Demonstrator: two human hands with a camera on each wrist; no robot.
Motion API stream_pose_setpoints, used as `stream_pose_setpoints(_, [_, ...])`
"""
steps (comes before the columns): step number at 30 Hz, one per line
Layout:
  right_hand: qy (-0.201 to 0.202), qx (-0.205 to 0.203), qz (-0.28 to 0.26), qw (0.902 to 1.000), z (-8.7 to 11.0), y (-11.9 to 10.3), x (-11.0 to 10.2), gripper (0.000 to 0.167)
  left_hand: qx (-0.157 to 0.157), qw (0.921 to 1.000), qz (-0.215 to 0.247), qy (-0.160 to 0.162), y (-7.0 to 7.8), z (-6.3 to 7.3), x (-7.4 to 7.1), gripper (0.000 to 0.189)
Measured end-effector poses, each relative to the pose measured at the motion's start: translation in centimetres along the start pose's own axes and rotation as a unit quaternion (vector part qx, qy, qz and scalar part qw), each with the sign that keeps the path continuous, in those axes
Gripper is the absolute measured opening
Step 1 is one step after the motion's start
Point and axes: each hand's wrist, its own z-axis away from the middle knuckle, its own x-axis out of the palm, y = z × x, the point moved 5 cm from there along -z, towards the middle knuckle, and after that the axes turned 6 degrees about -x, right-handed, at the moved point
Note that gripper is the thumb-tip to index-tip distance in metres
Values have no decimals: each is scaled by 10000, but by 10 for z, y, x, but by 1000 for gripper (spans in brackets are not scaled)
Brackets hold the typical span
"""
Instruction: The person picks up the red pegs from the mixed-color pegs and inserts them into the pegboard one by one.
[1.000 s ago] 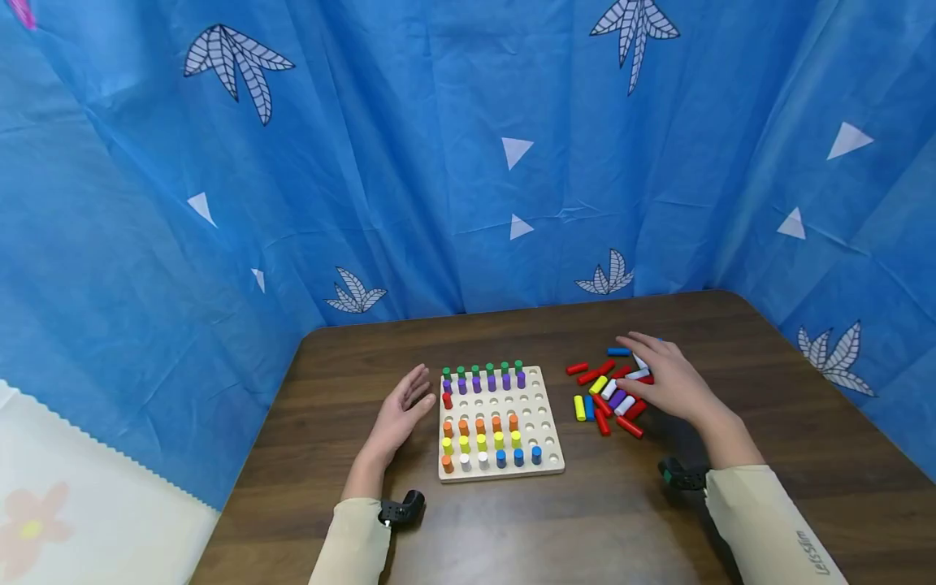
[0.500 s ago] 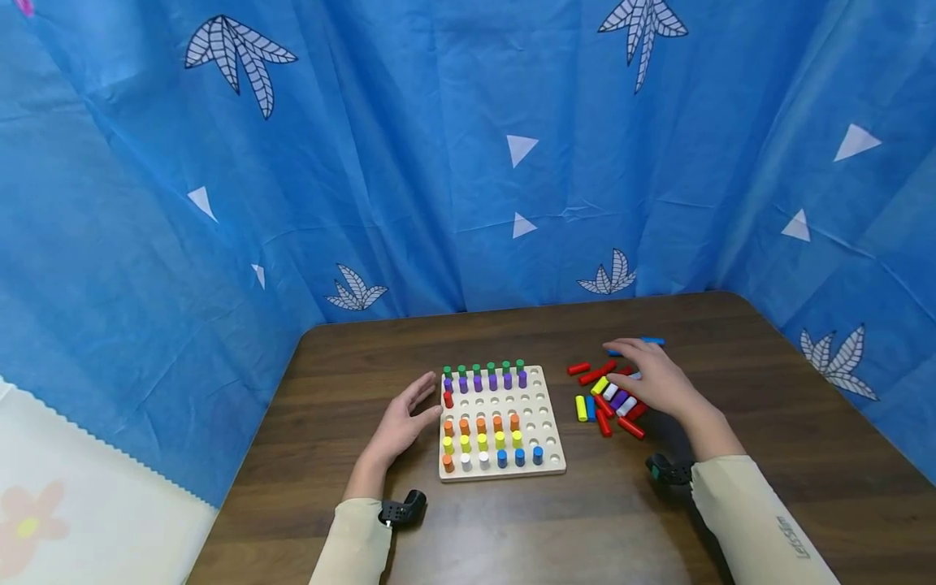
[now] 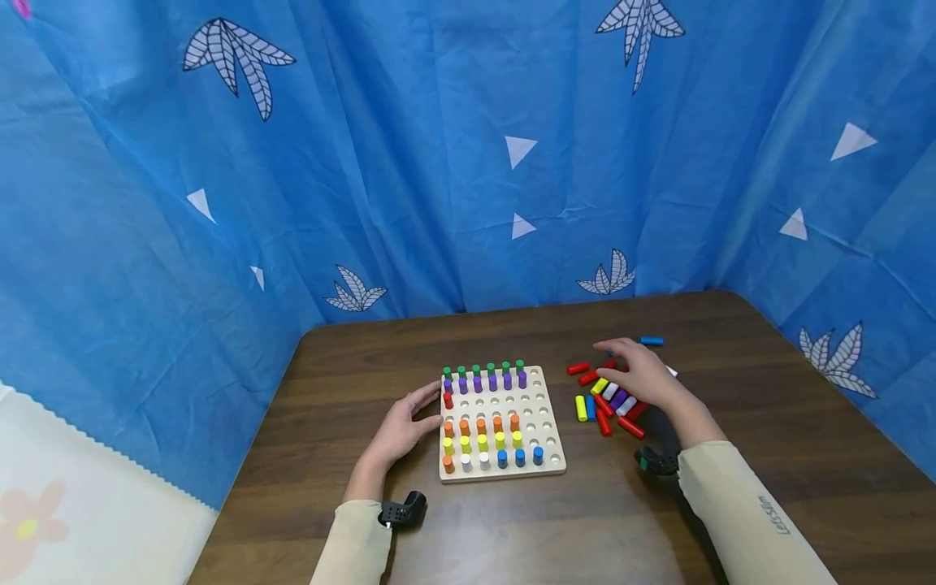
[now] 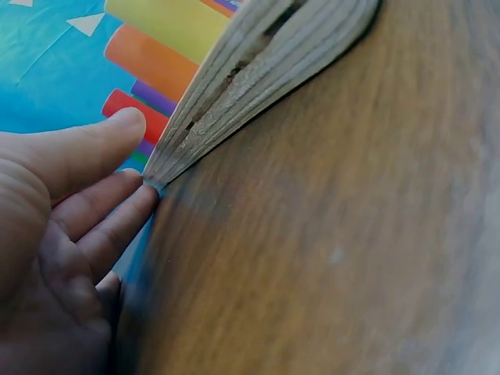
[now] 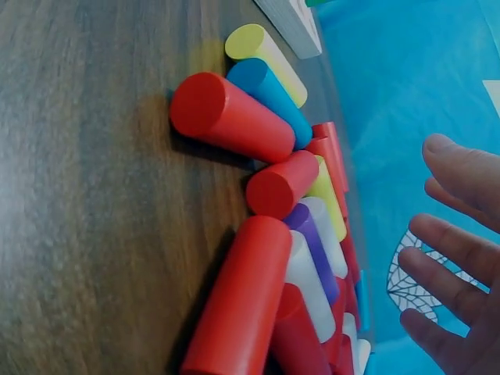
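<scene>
A pale wooden pegboard point(image 3: 486, 411) lies on the table with rows of coloured pegs standing in its holes. My left hand point(image 3: 400, 428) touches its left edge with extended fingers; in the left wrist view the thumb is close to a red peg point(image 4: 129, 112). On the right, my right hand point(image 3: 647, 375) hovers over a heap of loose pegs, fingers spread and holding nothing. Red pegs point(image 5: 242, 297), a purple peg point(image 5: 312, 254), white, yellow and blue ones make up the heap. Part of it is hidden beneath the hand in the head view.
The brown wooden table point(image 3: 497, 536) ends at a blue curtain point(image 3: 409, 162) at the back. A blue peg point(image 3: 652, 341) lies behind the right hand, apart from the heap. A dark camera band point(image 3: 402, 509) sits on the left wrist.
My right hand has moved left over the heap, uncovering the blue peg behind it. The left hand has moved slightly right, from beside the pegboard to its edge.
</scene>
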Motion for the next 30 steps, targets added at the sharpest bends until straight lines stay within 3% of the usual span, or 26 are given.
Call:
stream_pose_setpoints(6, [-45, 105, -105, 9999, -3, 4, 7, 47, 55, 9996, -280, 35, -1, 1, 1, 65])
stream_pose_setpoints(14, [-17, 167, -170, 9997, -14, 4, 15, 41, 284, 9961, -833, 79, 1, 1, 1, 54])
stream_pose_setpoints(30, [-130, 284, -83, 9995, -31, 4, 32, 30, 242, 9969, -731, 144, -1, 1, 2, 52])
